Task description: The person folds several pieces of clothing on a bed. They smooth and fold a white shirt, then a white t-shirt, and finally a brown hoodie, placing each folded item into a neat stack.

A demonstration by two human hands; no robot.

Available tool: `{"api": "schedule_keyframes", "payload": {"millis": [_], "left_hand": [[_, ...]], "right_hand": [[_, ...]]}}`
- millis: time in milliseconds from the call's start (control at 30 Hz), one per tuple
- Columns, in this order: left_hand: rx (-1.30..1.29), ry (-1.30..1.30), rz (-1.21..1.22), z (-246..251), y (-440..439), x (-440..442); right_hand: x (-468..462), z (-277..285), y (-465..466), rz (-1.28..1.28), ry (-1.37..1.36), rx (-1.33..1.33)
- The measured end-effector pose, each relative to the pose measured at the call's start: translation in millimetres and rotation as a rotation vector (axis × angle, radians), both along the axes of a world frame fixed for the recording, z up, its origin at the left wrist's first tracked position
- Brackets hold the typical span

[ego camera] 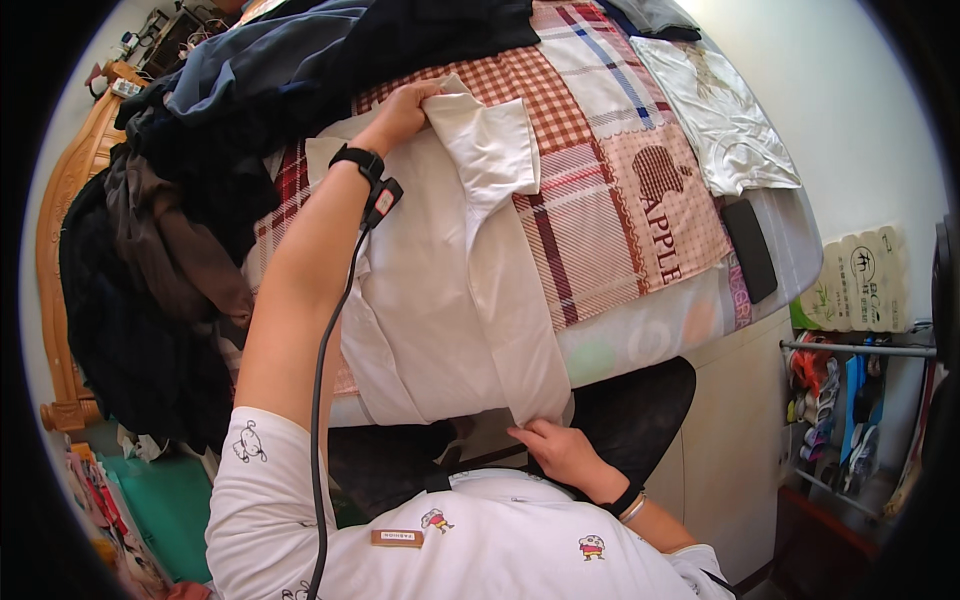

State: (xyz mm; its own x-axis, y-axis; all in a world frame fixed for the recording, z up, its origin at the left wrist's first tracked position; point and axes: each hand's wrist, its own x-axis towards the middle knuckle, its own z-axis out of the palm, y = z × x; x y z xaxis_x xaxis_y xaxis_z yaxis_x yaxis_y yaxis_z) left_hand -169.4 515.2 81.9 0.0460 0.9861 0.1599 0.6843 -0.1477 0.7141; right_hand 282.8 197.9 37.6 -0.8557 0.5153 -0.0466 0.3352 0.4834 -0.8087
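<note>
A white short-sleeved shirt (pixel 431 247) lies spread on the bed, its right side folded inward so that one sleeve (pixel 499 150) rests on top. At the shirt's far end, my left hand (pixel 409 109) grips the fabric near the shoulder or collar. My right hand (pixel 566 457) pinches the near hem at its right corner, just over the mattress edge. Part of the cloth under my left hand and forearm is hidden.
Dark clothes (pixel 187 247) are heaped along the left and far side. A folded white T-shirt (pixel 720 120) lies at the far right, with a black phone (pixel 750 251) near it. A plaid blanket (pixel 577 225) covers the bed. A shoe rack (pixel 855 345) stands at right.
</note>
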Motion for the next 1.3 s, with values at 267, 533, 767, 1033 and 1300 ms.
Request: {"api": "schedule_keyframes", "payload": {"millis": [267,533,767,1033,1300], "left_hand": [[-0.021,0.341,-0.01,29,-20,-3],[0.347,0.383,0.179,28,-63,35],[0.253,0.373,0.166,15,-144,109],[0.21,0.093,0.432,-3,-169,158],[0.401,-0.091,0.444,-11,-172,159]], "right_hand": [[0,48,65,-0.073,0.174,-0.207],[-100,61,259,-0.583,0.28,-0.237],[-182,46,357,-0.54,-0.012,-0.256],[-222,119,325,-0.256,0.378,-0.664],[-238,89,293,-0.363,0.464,-0.811]]}}
